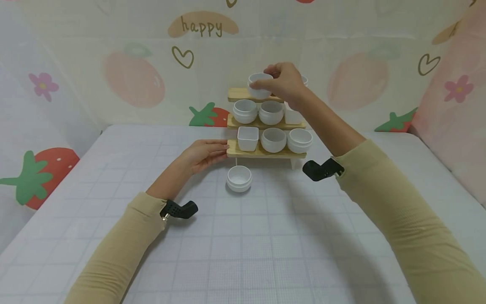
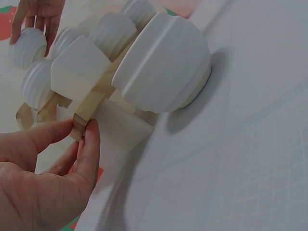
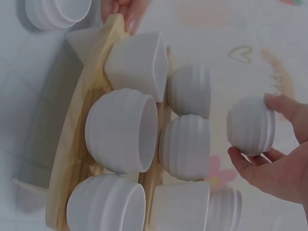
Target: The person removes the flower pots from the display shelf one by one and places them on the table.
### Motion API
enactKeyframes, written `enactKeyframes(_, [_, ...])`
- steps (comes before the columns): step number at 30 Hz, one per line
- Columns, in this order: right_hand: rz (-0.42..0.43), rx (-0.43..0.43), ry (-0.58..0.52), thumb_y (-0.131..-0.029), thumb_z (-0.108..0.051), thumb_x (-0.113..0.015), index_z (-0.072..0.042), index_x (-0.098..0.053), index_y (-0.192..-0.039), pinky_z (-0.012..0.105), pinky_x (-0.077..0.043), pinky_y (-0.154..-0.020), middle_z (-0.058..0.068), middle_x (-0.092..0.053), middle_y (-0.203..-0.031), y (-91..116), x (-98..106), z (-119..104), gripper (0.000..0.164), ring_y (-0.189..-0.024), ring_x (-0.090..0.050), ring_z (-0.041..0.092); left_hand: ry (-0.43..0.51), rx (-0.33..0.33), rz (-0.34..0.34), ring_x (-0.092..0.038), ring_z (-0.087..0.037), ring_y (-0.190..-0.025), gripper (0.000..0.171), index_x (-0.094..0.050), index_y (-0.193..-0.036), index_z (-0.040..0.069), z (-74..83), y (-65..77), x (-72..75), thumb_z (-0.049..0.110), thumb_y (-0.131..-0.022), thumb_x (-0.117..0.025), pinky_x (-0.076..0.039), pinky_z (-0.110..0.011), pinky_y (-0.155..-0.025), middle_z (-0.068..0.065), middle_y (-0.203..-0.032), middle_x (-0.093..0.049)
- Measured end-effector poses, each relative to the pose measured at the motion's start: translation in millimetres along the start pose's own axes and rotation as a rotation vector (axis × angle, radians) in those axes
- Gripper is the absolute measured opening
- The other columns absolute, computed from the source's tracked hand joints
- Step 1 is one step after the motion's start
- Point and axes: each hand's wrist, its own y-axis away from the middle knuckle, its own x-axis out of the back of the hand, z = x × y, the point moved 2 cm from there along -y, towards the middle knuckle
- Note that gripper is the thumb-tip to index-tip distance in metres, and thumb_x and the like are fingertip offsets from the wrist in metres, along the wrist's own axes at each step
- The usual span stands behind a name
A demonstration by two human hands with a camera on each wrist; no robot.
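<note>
My right hand [image 1: 286,84] grips a small round white pot [image 3: 248,126] by its sides, at the top shelf [image 1: 236,94] of a three-tier wooden stand. Whether the pot touches that shelf is unclear. At the left end of the bottom shelf [image 1: 273,155], my left hand [image 2: 53,168] pinches the board's edge between thumb and fingers. That shelf bears a square white pot [image 1: 248,140] and two round ones. Two round pots and a square one [image 3: 180,206] stand on the middle shelf. Another pot on top is partly hidden behind my right hand.
A loose round white pot [image 1: 239,179] stands on the table [image 1: 228,253] in front of the stand's left side. The white cloth with a grid pattern covers the table. A printed backdrop [image 1: 265,46] rises behind the stand.
</note>
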Motion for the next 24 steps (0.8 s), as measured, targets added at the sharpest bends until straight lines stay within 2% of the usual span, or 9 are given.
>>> enactKeyframes(3, [-0.009,-0.002,-0.02,-0.097,-0.025,-0.078,-0.006,-0.049,-0.154,0.029,-0.054,-0.112,0.002,-0.042,-0.166,3.5,0.5,0.8,0.067,-0.134,-0.052,0.018,-0.002,0.004,0.006,-0.07,-0.009,-0.087,0.051,-0.04,-0.158,-0.007,0.5,0.6,-0.5,0.0,-0.109,-0.053,-0.063,-0.018,-0.082,-0.024,-0.16,-0.043])
enactKeyframes(5, [-0.016,0.008,-0.025,-0.096,-0.025,-0.079,-0.004,-0.05,-0.153,0.031,-0.054,-0.111,0.002,-0.044,-0.164,6.4,0.4,1.4,0.067,-0.132,-0.053,0.017,-0.004,0.008,0.011,-0.07,-0.009,-0.089,0.051,-0.041,-0.158,-0.006,0.7,0.7,-0.7,0.001,-0.109,-0.053,-0.063,-0.018,-0.083,-0.024,-0.159,-0.044])
enactKeyframes(10, [-0.022,0.047,-0.009,-0.096,-0.025,-0.079,-0.002,-0.053,-0.15,0.029,-0.057,-0.103,0.009,-0.06,-0.142,13.0,-0.1,3.9,0.063,-0.116,-0.056,0.016,-0.024,0.011,0.017,-0.07,-0.009,-0.089,0.051,-0.042,-0.157,-0.006,0.3,0.7,0.0,0.002,-0.108,-0.055,-0.063,-0.018,-0.085,-0.023,-0.155,-0.047])
enactKeyframes(12, [-0.022,0.058,-0.003,-0.096,-0.026,-0.079,-0.003,-0.055,-0.149,0.027,-0.056,-0.099,0.008,-0.061,-0.139,15.2,-0.1,5.1,0.062,-0.112,-0.055,0.015,-0.028,0.011,0.018,-0.07,-0.008,-0.088,0.052,-0.043,-0.157,-0.006,0.2,0.5,0.5,0.001,-0.108,-0.056,-0.063,-0.018,-0.086,-0.022,-0.154,-0.049])
enactKeyframes(18, [-0.038,0.084,-0.024,-0.097,-0.025,-0.078,-0.004,-0.055,-0.15,0.027,-0.056,-0.097,0.009,-0.058,-0.144,19.5,0.5,9.8,0.062,-0.113,-0.054,0.015,-0.031,0.008,0.021,-0.07,-0.007,-0.087,0.053,-0.042,-0.158,-0.005,-0.6,-0.2,2.2,0.001,-0.107,-0.058,-0.062,-0.02,-0.09,-0.021,-0.156,-0.047])
enactKeyframes(24, [-0.048,0.129,-0.061,-0.096,-0.021,-0.079,-0.004,-0.057,-0.15,0.028,-0.053,-0.095,0.007,-0.057,-0.151,25.3,0.2,15.7,0.061,-0.121,-0.054,0.016,-0.034,0.004,0.012,-0.07,-0.007,-0.088,0.053,-0.041,-0.158,-0.006,-0.9,1.6,2.9,0.0,-0.107,-0.057,-0.057,-0.025,-0.102,-0.022,-0.158,-0.045])
